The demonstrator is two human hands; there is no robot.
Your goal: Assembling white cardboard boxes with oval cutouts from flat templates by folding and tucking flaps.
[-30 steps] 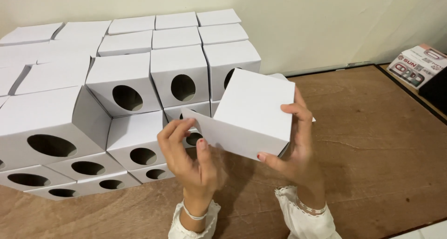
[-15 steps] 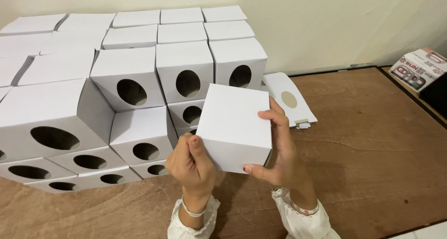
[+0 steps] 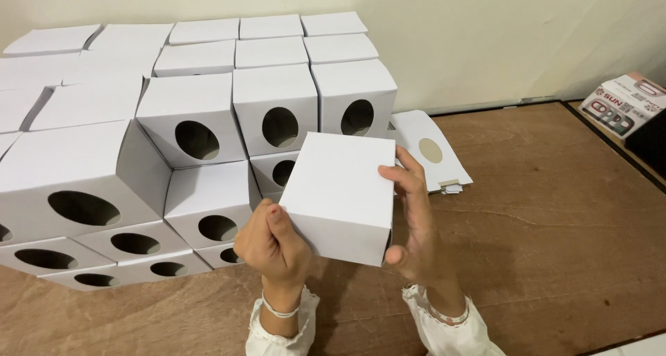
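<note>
Nearest the camera, 2 white cuffs framed the wrists, the left one wearing a thin bracelet. The left hand (image 3: pixel 274 241) was curled shut on the lower left corner of the box (image 3: pixel 340 193), thumb pressed on its top face. The right hand (image 3: pixel 416 221) was spread wider, fingers flat along the right side and thumb hooked under the lower right corner, so both hands had hold of the same box. It hung tilted in the air above the desk (image 3: pixel 555 259), its plain white top turned to the camera and no opening visible.

The box looked like thin folded card: light, hollow and fairly stiff at its edges, but likely to dent or buckle if squeezed across a wide face. The smooth surface could slip, so opposite edges and corners seemed the safest grip, as both hands had it.

Just behind it stood a stack of boxes (image 3: pixel 194 155), each showing 1 round hole in front, piled in several tiers to the left and back. To the right of the stack a flat card blank (image 3: pixel 430 155) lay on the desk. Farther right, by the wall (image 3: pixel 485 37), sat a printed carton (image 3: pixel 624 103)
</note>
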